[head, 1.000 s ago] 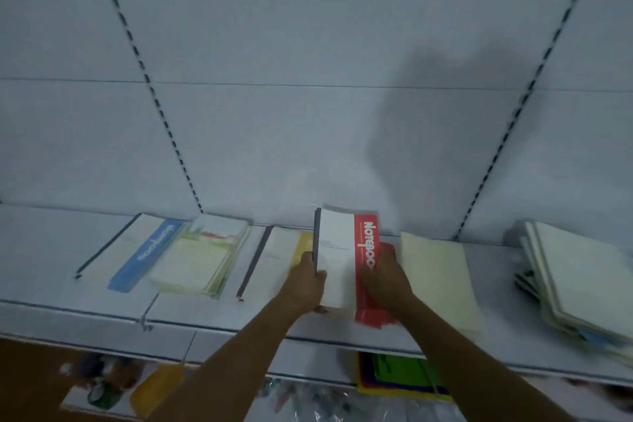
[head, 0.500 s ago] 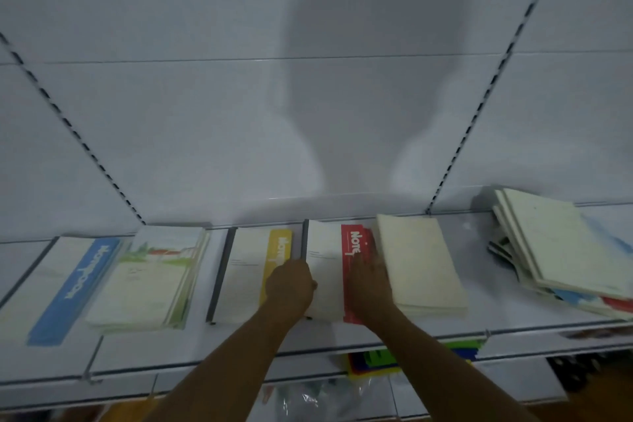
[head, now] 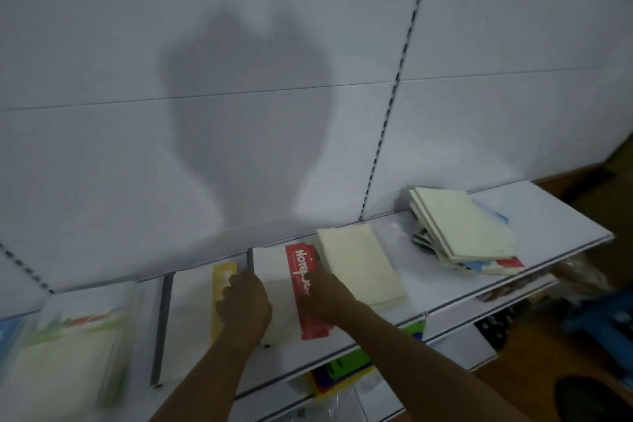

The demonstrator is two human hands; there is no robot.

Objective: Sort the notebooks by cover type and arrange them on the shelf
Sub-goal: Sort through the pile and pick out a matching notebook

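A white notebook with a red "Notebook" stripe [head: 274, 288] lies flat on the white shelf [head: 421, 288], between a yellow-stripe notebook [head: 191, 312] and a cream notebook [head: 359, 267]. My left hand [head: 245, 305] curls its fingers round the dark spine edge on the notebook's left side. On the red stripe rests my right hand [head: 329, 298], its fingers lying on the cover near the right edge. Both forearms reach in from below.
An untidy pile of mixed notebooks [head: 462, 226] sits at the shelf's right end. A stack with green landscape covers [head: 68, 346] lies at the left, a blue cover [head: 7, 336] beyond it. Colourful items [head: 342, 370] show on the lower shelf. The back panel stands close behind.
The red-stripe notebook, held upright in both hands a second ago, now lies flat on the shelf beside the cream one. The view has swung to the right.
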